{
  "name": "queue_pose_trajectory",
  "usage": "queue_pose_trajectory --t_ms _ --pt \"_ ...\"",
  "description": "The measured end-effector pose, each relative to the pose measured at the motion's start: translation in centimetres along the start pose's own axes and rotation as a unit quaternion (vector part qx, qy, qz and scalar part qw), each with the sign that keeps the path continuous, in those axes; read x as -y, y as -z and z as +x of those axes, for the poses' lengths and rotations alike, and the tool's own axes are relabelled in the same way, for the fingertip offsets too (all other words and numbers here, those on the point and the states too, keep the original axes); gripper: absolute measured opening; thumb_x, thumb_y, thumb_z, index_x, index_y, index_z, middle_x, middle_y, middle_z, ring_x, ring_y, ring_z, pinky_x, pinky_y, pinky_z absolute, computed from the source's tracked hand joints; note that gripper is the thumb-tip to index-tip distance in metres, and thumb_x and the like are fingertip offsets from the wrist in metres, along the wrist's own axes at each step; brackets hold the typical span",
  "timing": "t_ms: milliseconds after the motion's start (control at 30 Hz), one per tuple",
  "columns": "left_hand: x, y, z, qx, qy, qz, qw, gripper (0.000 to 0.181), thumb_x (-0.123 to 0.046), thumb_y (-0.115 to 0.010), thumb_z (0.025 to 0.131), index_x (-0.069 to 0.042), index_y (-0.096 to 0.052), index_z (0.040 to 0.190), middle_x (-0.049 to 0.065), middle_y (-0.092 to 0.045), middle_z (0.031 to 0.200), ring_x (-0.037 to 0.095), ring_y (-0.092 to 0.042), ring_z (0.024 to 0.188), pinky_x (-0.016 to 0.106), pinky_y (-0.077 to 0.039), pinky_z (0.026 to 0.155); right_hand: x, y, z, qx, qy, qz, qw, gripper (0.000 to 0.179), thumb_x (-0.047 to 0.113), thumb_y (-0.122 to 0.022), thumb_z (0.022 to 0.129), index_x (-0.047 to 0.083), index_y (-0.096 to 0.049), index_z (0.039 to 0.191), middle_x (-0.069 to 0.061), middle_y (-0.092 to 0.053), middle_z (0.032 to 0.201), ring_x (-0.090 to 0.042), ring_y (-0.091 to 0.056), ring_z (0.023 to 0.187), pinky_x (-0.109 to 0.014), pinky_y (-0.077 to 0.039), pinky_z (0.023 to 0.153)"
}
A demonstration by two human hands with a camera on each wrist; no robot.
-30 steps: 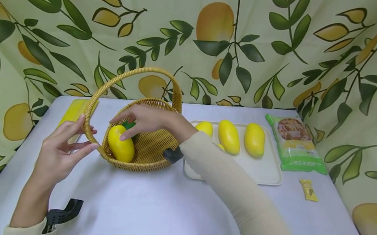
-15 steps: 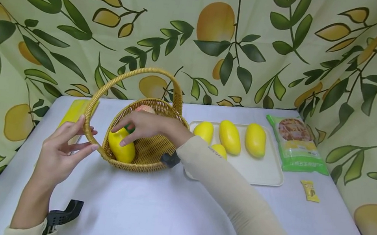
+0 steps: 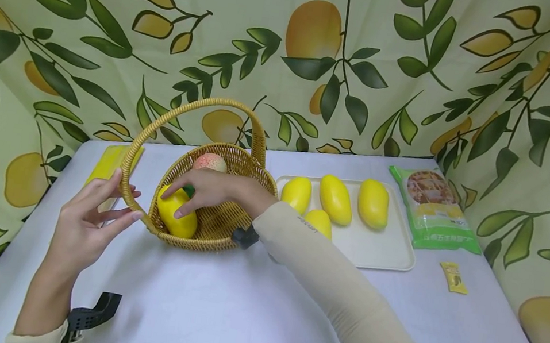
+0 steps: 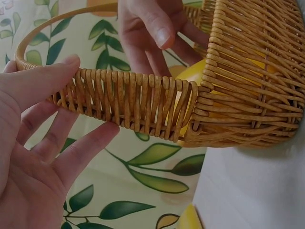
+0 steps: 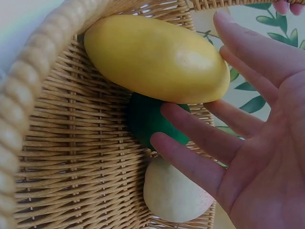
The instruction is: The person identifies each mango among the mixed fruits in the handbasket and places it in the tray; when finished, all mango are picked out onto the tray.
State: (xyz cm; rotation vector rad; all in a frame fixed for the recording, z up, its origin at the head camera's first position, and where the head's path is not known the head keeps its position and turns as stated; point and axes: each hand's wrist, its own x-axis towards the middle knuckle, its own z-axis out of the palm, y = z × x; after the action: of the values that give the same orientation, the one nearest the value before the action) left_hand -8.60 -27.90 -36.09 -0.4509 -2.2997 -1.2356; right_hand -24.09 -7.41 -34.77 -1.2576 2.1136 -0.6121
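Observation:
My left hand (image 3: pixel 86 222) pinches the near left side of the wicker basket's handle (image 4: pixel 119 98) between thumb and fingers. The basket (image 3: pixel 218 242) stands on the table with its handle upright. Inside it, a yellow mango (image 5: pixel 157 57) leans at the left end. My right hand (image 3: pixel 207 188) reaches over the rim; its fingers lie loosely about the mango's end, the thumb looking apart from it in the right wrist view. Beside the mango are a dark green round fruit (image 5: pixel 155 121), partly covered, and a pale pinkish peach (image 3: pixel 211 162).
Right of the basket, a white tray (image 3: pixel 388 259) bears several yellow mangoes (image 3: pixel 335 200). Farther right lie a green food packet (image 3: pixel 434 210) and a small yellow sachet (image 3: pixel 454 277). A flat yellow item (image 3: pixel 106 164) lies behind my left hand. Patterned cloth (image 3: pixel 254 12) hangs at the back.
My right hand has shifted slightly down and right over the basket, uncovering the peach. The mango's top has tipped a little. The left hand stays on the handle.

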Motion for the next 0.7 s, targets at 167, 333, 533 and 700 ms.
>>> queue_pose_trajectory --t_ms 167,333,533,700 --pt "-0.08 0.09 0.03 0.002 0.008 0.002 1.0000 0.090 0.030 -0.072 0.072 -0.004 -0.044 0.151 -0.020 -0.060 0.117 -0.001 -0.065 0.110 0.009 -0.058 0.081 0.22 -0.05 0.12 0.000 0.000 0.003 1.0000 0.052 0.034 -0.073 0.095 0.028 -0.058 0.145 0.005 -0.047 0.158 -0.016 -0.039 0.151 -0.035 -0.033 0.128" --pt "-0.14 0.05 0.09 0.002 0.011 0.000 0.9999 0.091 0.030 -0.072 0.071 -0.004 -0.044 0.151 -0.020 -0.060 0.118 0.000 -0.065 0.110 0.009 -0.058 0.081 0.19 -0.23 0.18 0.000 -0.005 0.009 1.0000 0.053 0.032 -0.073 0.096 0.029 -0.057 0.146 0.005 -0.045 0.159 -0.016 -0.038 0.150 -0.037 -0.033 0.128" --pt "-0.26 0.00 0.15 0.001 0.004 -0.002 1.0000 0.090 0.028 -0.073 0.072 -0.004 -0.044 0.151 -0.017 -0.061 0.117 0.001 -0.065 0.110 0.009 -0.058 0.081 0.07 -0.39 0.30 -0.005 -0.014 0.016 0.9998 0.051 0.029 -0.073 0.095 0.031 -0.057 0.144 0.007 -0.046 0.158 -0.014 -0.040 0.147 -0.036 -0.035 0.126" --pt "-0.21 0.00 0.08 0.000 0.001 -0.003 1.0000 0.090 0.029 -0.072 0.072 -0.004 -0.044 0.151 -0.018 -0.061 0.117 0.000 -0.065 0.110 0.009 -0.058 0.081 -0.01 -0.40 0.53 -0.014 -0.013 0.040 0.9990 0.047 0.022 -0.074 0.095 0.027 -0.061 0.140 0.003 -0.050 0.153 -0.017 -0.064 0.108 -0.031 -0.060 0.097"
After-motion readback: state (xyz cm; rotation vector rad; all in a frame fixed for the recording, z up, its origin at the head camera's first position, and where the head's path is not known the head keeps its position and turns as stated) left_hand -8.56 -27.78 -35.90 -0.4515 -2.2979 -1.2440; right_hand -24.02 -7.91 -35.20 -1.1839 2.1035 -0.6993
